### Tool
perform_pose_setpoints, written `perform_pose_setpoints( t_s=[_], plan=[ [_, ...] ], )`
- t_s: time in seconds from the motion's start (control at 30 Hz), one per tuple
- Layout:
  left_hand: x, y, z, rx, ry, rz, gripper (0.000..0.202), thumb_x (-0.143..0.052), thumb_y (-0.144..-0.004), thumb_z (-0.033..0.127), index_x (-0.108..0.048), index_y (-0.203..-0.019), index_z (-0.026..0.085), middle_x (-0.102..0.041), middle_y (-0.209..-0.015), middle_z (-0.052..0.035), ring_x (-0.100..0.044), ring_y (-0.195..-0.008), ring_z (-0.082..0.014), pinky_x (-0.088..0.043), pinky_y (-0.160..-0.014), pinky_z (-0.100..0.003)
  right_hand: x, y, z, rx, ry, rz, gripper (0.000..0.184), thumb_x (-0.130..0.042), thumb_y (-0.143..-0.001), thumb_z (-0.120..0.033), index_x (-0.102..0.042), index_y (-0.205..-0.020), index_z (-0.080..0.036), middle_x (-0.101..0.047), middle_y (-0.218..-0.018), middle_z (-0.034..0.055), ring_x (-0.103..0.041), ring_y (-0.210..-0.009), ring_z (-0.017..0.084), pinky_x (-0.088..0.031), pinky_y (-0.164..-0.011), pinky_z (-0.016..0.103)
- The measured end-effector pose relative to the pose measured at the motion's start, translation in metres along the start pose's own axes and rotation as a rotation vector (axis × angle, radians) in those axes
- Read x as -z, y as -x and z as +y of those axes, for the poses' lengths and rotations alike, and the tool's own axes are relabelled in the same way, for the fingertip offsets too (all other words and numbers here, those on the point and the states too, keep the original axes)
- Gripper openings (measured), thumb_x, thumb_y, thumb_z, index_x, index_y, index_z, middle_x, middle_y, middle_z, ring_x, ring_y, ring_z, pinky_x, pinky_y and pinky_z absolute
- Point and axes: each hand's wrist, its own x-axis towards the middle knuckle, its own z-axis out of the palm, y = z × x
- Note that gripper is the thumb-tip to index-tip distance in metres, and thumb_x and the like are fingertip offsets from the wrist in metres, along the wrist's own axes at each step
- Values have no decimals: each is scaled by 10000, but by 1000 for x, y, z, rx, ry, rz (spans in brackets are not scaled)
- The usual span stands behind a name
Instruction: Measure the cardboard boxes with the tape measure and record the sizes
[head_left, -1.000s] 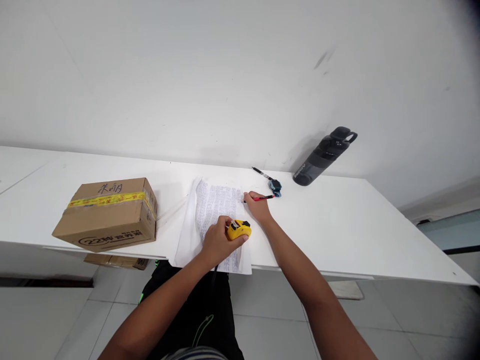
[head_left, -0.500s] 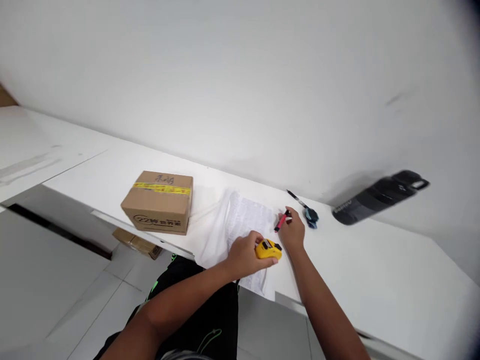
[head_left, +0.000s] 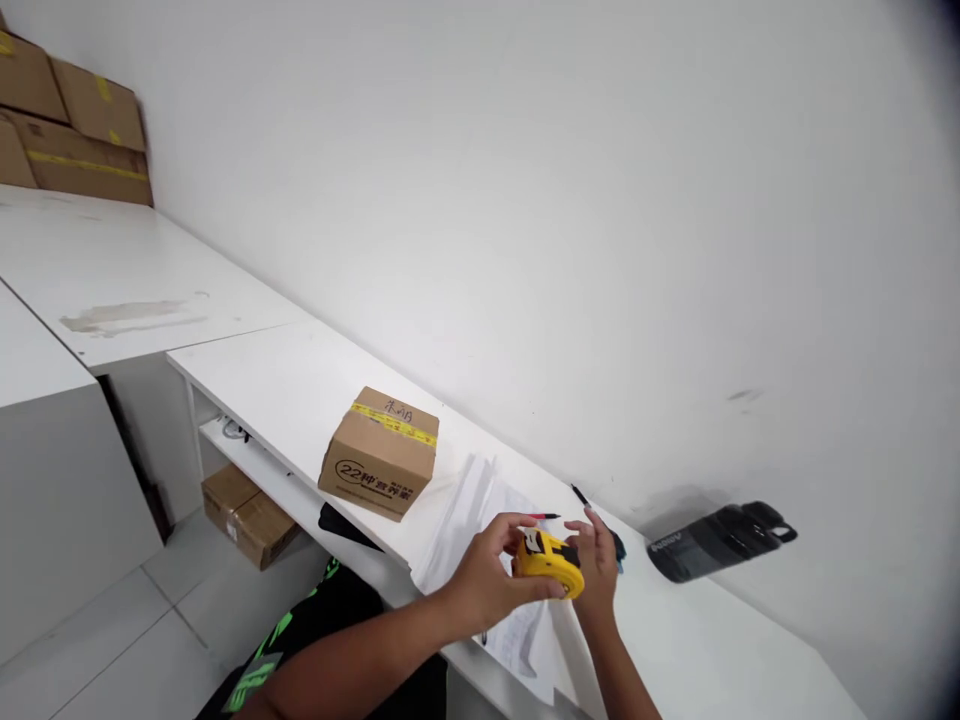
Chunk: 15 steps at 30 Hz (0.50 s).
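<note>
My left hand (head_left: 499, 570) is wrapped round a yellow tape measure (head_left: 550, 563) with black parts, held above the papers. Close to the tape measure's right end is my right hand (head_left: 596, 565). Its fingers are apart and hold nothing I can see; whether they touch the tape measure I cannot tell. Below both hands lie printed paper sheets (head_left: 517, 640), partly covered by them. A red pen (head_left: 545, 516) with a dark tip lies at the sheets' far side, its other end hidden by my left hand. Behind my right fingers a dark blue item (head_left: 619, 550) shows in part.
A taped cardboard box (head_left: 382, 450) sits left of the papers on the white desk (head_left: 300, 390). At the right stands a black bottle (head_left: 712, 545). A black pen (head_left: 580, 495) lies near the wall. Another box (head_left: 247, 515) is on the floor, and stacked cartons (head_left: 82, 130) fill the far left.
The red pen has left my right hand and now lies by the papers. My right hand has opened and come close to the tape measure. The view has swung left.
</note>
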Motion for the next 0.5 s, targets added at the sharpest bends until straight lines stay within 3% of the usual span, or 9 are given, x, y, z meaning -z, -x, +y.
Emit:
perform_pose_setpoints(
  t_s=[0.1, 0.2, 0.27, 0.4, 0.5],
  plan=[
    [36, 19, 51, -254, -50, 22, 528, -830, -651, 381, -599, -1102, 232, -683, -1051, -56, -639, -954, -204, -518, -818, -302, -11, 33, -52, 261, -147, -80, 442, -404, -935, -480, -495, -1312, -268, -627, -999, 93, -628, -783, 237, -527, -694, 407],
    [77, 31, 91, -780, -268, 59, 432, -774, -739, 266, -570, -1120, 255, -695, -1110, -63, -649, -1017, -209, -508, -915, -351, -29, 57, -106, 591, -211, -162, 475, -396, -941, -502, -429, -1373, -306, -616, -1065, 110, -631, -889, 263, -530, -741, 445],
    [103, 36, 106, -997, -425, 101, 376, -699, -798, 202, -545, -1135, 267, -703, -1108, -53, -647, -1048, -205, -490, -963, -378, -43, 65, -138, 751, -237, -213, 542, -401, -927, -533, -337, -1428, -336, -584, -1144, 119, -611, -962, 277, -527, -780, 472],
    [141, 49, 116, -1060, -613, 103, 354, -615, -848, 196, -510, -1179, 265, -694, -1137, -56, -620, -1129, -211, -482, -991, -384, -66, 71, -183, 938, -201, -354, 722, -577, -848, -455, -194, -1459, -415, -461, -1355, 109, -518, -1187, 326, -499, -881, 534],
    [158, 61, 116, -1042, -600, 103, 379, -616, -853, 209, -495, -1208, 269, -689, -1121, -58, -621, -1127, -216, -485, -994, -390, -79, 75, -203, 912, -192, -478, 866, -693, -765, -383, -159, -1445, -440, -402, -1427, 100, -481, -1262, 354, -458, -954, 562]
  ],
)
